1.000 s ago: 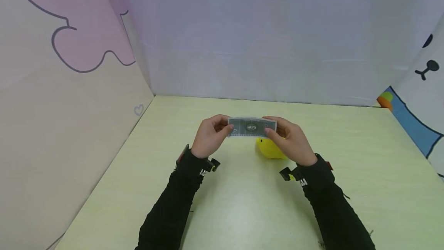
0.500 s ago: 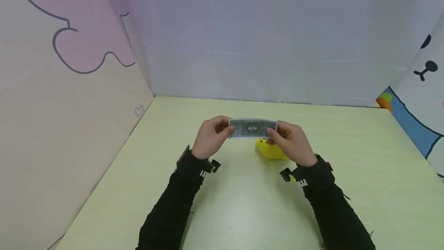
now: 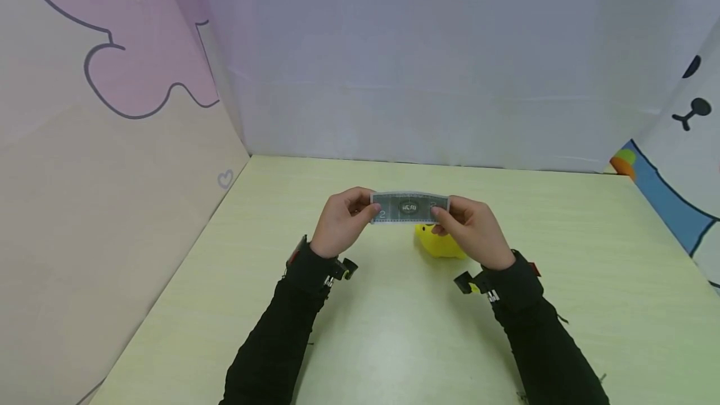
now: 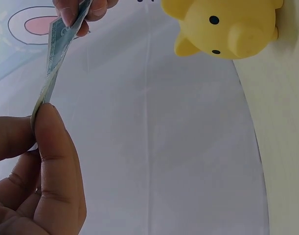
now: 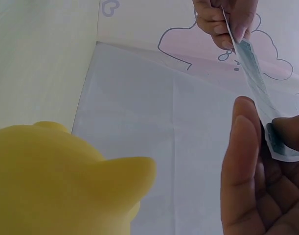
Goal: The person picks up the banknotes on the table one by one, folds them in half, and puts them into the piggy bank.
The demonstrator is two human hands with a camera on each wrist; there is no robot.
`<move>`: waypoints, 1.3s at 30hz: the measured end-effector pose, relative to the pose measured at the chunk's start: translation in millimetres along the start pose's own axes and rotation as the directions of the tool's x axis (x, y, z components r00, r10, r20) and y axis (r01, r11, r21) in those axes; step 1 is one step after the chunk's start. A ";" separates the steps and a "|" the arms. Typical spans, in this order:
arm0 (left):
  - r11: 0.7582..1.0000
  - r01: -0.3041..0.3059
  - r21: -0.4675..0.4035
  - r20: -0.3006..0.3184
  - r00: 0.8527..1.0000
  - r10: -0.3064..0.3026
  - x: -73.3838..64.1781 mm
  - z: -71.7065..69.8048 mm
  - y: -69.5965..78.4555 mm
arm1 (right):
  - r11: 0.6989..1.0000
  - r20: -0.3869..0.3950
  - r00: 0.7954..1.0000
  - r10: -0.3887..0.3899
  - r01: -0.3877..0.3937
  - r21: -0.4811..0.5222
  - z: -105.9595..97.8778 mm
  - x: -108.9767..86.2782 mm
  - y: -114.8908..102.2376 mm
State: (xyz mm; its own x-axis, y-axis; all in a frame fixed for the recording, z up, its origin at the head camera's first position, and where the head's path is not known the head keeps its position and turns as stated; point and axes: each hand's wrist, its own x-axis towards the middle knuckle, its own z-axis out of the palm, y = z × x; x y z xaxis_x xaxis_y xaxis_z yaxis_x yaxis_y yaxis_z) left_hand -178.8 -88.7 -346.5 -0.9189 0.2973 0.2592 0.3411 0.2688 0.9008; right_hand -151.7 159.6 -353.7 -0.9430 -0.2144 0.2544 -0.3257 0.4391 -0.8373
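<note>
A small green banknote [image 3: 409, 207] with a pale border and a 2 in its corner is stretched between both hands, above the table. My left hand [image 3: 344, 222] pinches its left end between thumb and fingers. At the other end my right hand [image 3: 477, 230] pinches it the same way, thumb on the near face. Below and behind the right hand stands a yellow piggy bank [image 3: 440, 244], partly hidden by that hand in the head view. Its eyes and snout show in the left wrist view, where the piggy bank [image 4: 227, 27] faces the camera.
A pale wooden table [image 3: 270, 305] lies under everything. A white sheet [image 3: 416, 67] hangs along its back edge. Cartoon-printed panels stand at the sides, a pink figure [image 3: 146, 61] on the left and a white bear [image 3: 692, 142] on the right.
The right hand's fingers have shifted from along the banknote's top edge to behind its right end. The left hand, the banknote and the piggy bank stay almost in place.
</note>
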 end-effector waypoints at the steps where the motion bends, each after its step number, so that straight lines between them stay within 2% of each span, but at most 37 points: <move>1: 1.000 -0.003 0.003 0.000 1.000 0.003 0.3 0.1 0.1 | 1.000 0.000 1.000 0.000 0.000 -0.002 -0.4 0.2 0.0; 7: 1.000 -0.023 0.002 0.003 1.000 0.023 0.7 -0.1 -0.1 | 1.000 -0.005 1.000 -0.020 0.020 0.000 -3.4 -0.3 0.1; 11: 1.000 -0.012 -0.008 0.016 1.000 0.012 -0.7 -1.4 -2.1 | 0.999 -0.024 0.999 -0.036 0.036 0.029 -6.4 -3.0 1.4; 15: 0.999 0.003 -0.045 0.023 1.000 -0.002 -0.8 -3.2 -1.8 | 0.997 -0.042 0.998 -0.038 0.040 0.060 -8.5 -2.8 3.0; 19: 0.992 0.024 -0.127 0.054 0.998 -0.017 -0.1 -5.2 0.3 | 0.996 -0.054 0.998 -0.028 0.033 0.081 -9.0 -0.6 2.9; 25: 0.969 0.037 -0.245 0.133 0.991 -0.004 2.5 -3.7 1.3 | 0.994 -0.094 0.996 -0.006 0.016 0.105 -9.4 1.5 1.3; 30: 0.926 0.037 -0.375 0.189 0.981 0.037 2.5 -0.9 -0.4 | 0.992 -0.105 0.994 0.006 0.007 0.123 -9.3 1.6 -0.3; 32: 0.919 0.029 -0.394 0.194 0.980 0.052 2.3 0.4 -0.5 | 0.991 -0.108 0.994 0.003 0.011 0.131 -9.2 1.5 -0.5; 35: 0.935 0.031 -0.354 0.185 0.982 0.038 3.2 3.8 -0.1 | 0.990 -0.108 0.994 -0.011 0.027 0.142 -9.0 1.1 -0.8; 39: 0.960 0.067 -0.273 0.173 0.985 -0.020 4.4 9.7 0.3 | 0.988 -0.102 0.995 -0.023 0.038 0.151 -8.0 0.4 -1.4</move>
State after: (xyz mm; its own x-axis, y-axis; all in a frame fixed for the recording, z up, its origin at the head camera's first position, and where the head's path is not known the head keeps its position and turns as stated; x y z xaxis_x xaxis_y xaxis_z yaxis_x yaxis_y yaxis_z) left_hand -180.8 -78.4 -348.4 -0.8774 0.4459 0.1772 0.2116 0.0280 0.9770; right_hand -152.2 165.8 -348.6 -0.9373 -0.1345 0.3214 -0.3475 0.2940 -0.8904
